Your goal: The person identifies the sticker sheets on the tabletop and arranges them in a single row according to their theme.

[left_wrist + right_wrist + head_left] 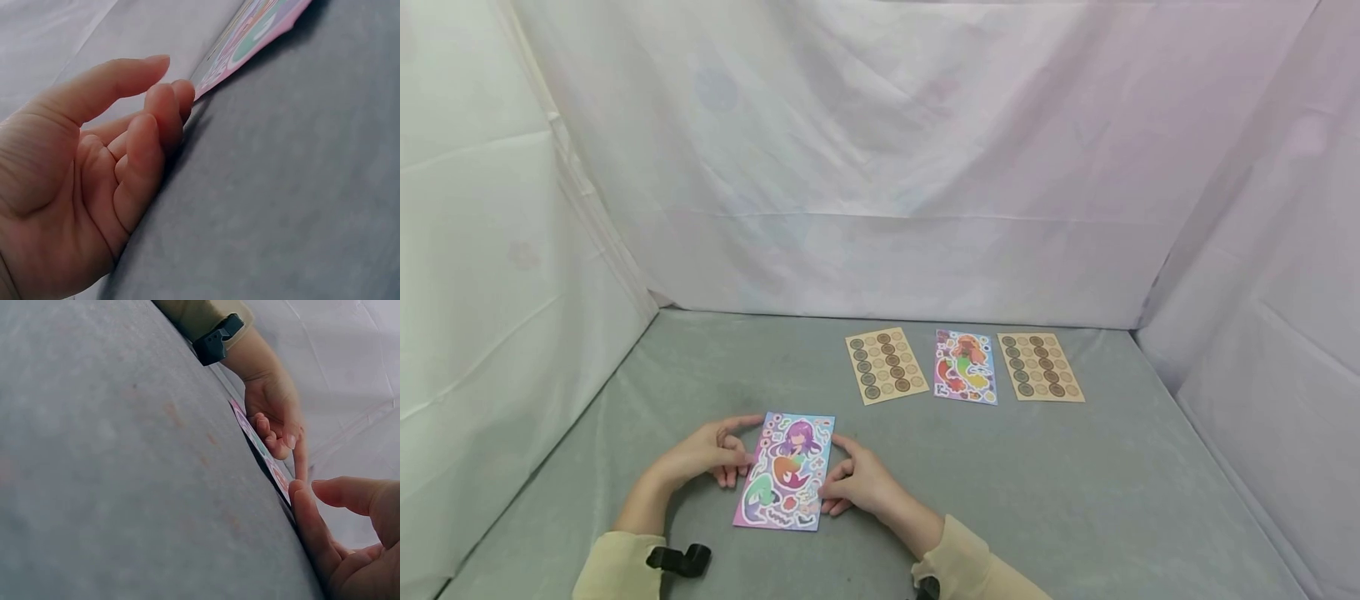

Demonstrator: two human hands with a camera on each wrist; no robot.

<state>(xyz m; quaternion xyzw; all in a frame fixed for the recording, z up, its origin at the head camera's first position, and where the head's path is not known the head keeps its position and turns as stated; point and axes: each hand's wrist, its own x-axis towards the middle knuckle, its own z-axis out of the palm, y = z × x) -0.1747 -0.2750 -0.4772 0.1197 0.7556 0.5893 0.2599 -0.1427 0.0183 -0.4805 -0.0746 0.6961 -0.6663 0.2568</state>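
Note:
A sticker sheet (790, 471) with a purple-haired mermaid and several loose tail shapes lies at the front of the table, between the two hands. At its left side, my left hand (707, 454) has the index finger stretched to the top corner, with the thumb by the edge and the other fingers bent. My right hand (867, 482) is at the opposite edge, index fingertip near the upper part and thumb lower down. In the left wrist view, the left thumb (125, 81) stands apart from the sheet's edge. The right wrist view shows the right fingertips right at the sheet's edge (278, 478).
Farther back lie a tan sheet of round stickers (887, 365), another mermaid sticker sheet (966, 367) and a second tan sheet (1041, 367). White cloth (880, 167) hangs behind and on both sides of the grey tabletop (1037, 500).

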